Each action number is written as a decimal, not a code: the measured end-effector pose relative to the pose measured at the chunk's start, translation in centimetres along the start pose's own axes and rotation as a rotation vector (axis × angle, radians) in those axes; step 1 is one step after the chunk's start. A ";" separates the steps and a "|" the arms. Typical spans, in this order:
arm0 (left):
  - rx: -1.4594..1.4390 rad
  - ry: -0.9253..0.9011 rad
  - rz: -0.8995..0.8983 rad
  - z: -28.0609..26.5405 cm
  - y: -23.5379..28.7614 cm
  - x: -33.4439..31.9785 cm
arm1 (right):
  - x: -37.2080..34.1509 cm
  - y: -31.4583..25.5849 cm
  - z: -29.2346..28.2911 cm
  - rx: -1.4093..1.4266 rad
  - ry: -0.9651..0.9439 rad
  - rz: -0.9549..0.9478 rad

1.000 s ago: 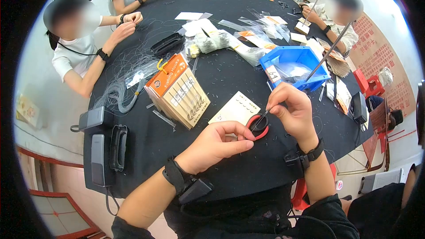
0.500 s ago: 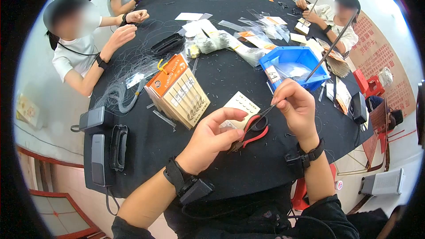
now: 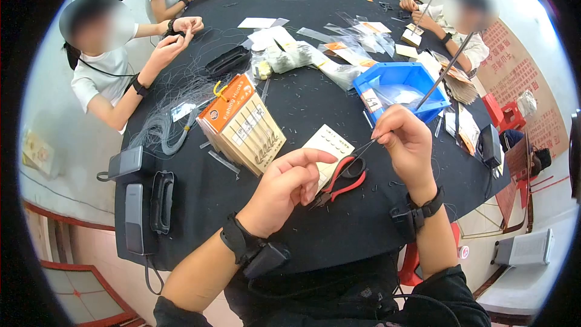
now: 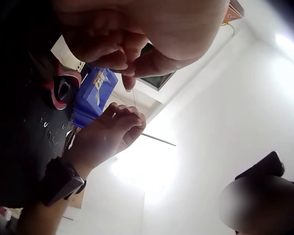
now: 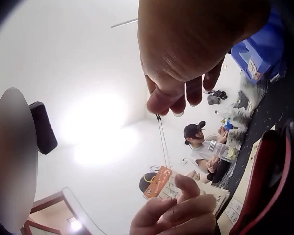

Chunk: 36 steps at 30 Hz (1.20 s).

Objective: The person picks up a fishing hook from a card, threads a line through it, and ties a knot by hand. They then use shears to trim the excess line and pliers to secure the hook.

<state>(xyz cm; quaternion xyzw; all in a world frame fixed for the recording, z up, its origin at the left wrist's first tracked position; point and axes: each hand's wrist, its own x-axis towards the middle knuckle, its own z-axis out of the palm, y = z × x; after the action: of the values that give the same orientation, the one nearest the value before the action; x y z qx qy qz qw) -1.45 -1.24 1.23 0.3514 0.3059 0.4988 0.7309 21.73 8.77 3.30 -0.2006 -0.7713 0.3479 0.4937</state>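
Note:
My right hand pinches a small dark fishing hook between thumb and fingertips, most of it hidden by them. Two thin strands of fishing line run from the hook down to my left hand. Thumb and fingers of the left hand pinch the line, while the index finger points out toward the right in the head view. Below and between both hands lie red-handled pliers, their tips toward the left hand. A cream card with small printed curves lies partly under them.
A stack of orange-topped fishing hook cards stands left of the hands. A blue bin with a metal rod sits beyond the right hand. Coiled clear line, power banks and plastic sleeves lie about. Other people sit round the black-covered table.
My left hand has drawn back to the left from the right hand, uncovering the pliers' tips. The right hand has shifted slightly up and still pinches the hook.

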 end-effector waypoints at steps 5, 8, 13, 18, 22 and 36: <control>-0.038 -0.006 0.193 0.1 -0.3 0.1 | -0.1 0.2 -0.1 0.051 0.080 0.010; -0.064 -0.004 0.208 0.3 -0.2 0.1 | 0.0 0.4 -1.2 0.018 0.120 -0.016; -0.048 -0.004 0.188 0.3 0.2 0.0 | 0.2 0.3 -1.2 0.013 0.127 -0.036; -0.090 0.021 0.205 0.8 0.6 -0.2 | 0.2 0.2 -1.3 0.021 0.140 -0.041; -0.360 -0.334 0.252 -0.8 -0.1 -0.1 | 0.1 0.3 -1.2 0.044 0.128 -0.039; 1.443 0.039 0.607 3.4 2.2 -1.1 | 0.1 0.0 -0.8 -0.038 0.162 -0.081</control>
<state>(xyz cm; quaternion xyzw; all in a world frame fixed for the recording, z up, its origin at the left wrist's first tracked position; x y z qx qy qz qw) -0.23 -2.43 5.01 0.7990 0.4578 0.3608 0.1478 22.36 9.09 3.63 -0.2060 -0.7430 0.2954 0.5642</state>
